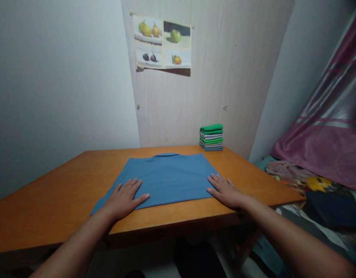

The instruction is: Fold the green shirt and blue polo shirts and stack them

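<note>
A blue shirt lies spread flat on the wooden table, its collar toward the wall and its near edge close to the table's front. On its lower left part rests my left hand, palm down with the fingers spread. My right hand lies palm down at the shirt's right edge, fingers apart, the fingertips on the cloth. Neither hand grips anything.
A stack of folded clothes, green, grey and blue, stands at the table's back right. Fruit pictures hang on the wall. Right of the table are a pink curtain and a heap of cloths.
</note>
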